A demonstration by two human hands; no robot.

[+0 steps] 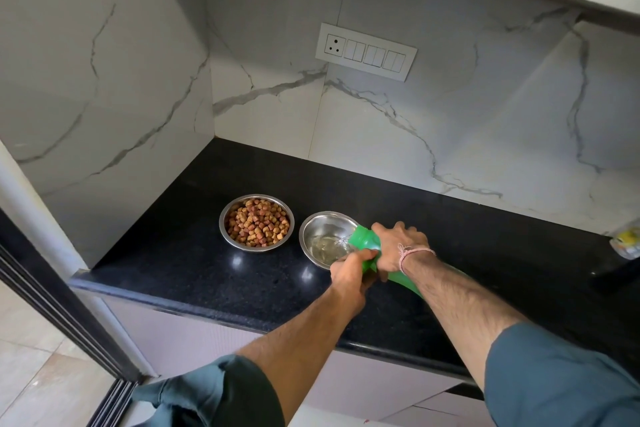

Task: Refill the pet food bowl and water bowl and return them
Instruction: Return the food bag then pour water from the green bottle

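Near the middle of the frame, two shiny metal bowls sit side by side on the black counter [194,263]. They are close but do not look like they touch. The food bowl [256,221], on the left, is already full of little brown pieces, so that part looks done. The water bowl [324,238], just to its right, has only a little water in the bottom so far.

A green bottle [366,242] is tipped over the right edge of the water bowl, and a thin stream of water runs out of it. The right hand [398,246] is wrapped over the top of the bottle, fingers curled tight around it. The left hand [351,270] is closed on the bottle from below, helping to hold it steady.

So the job looks about halfway. The water bowl still needs more water, I think, and then both bowls must be carried back to their place.

No words or brand names can be read on the bottle or the bowls. At the far right edge sits a see-through packet [627,242] with yellow on it, too blurry to read. On the wall, upper middle, is a white switch plate [366,51] with no writing.
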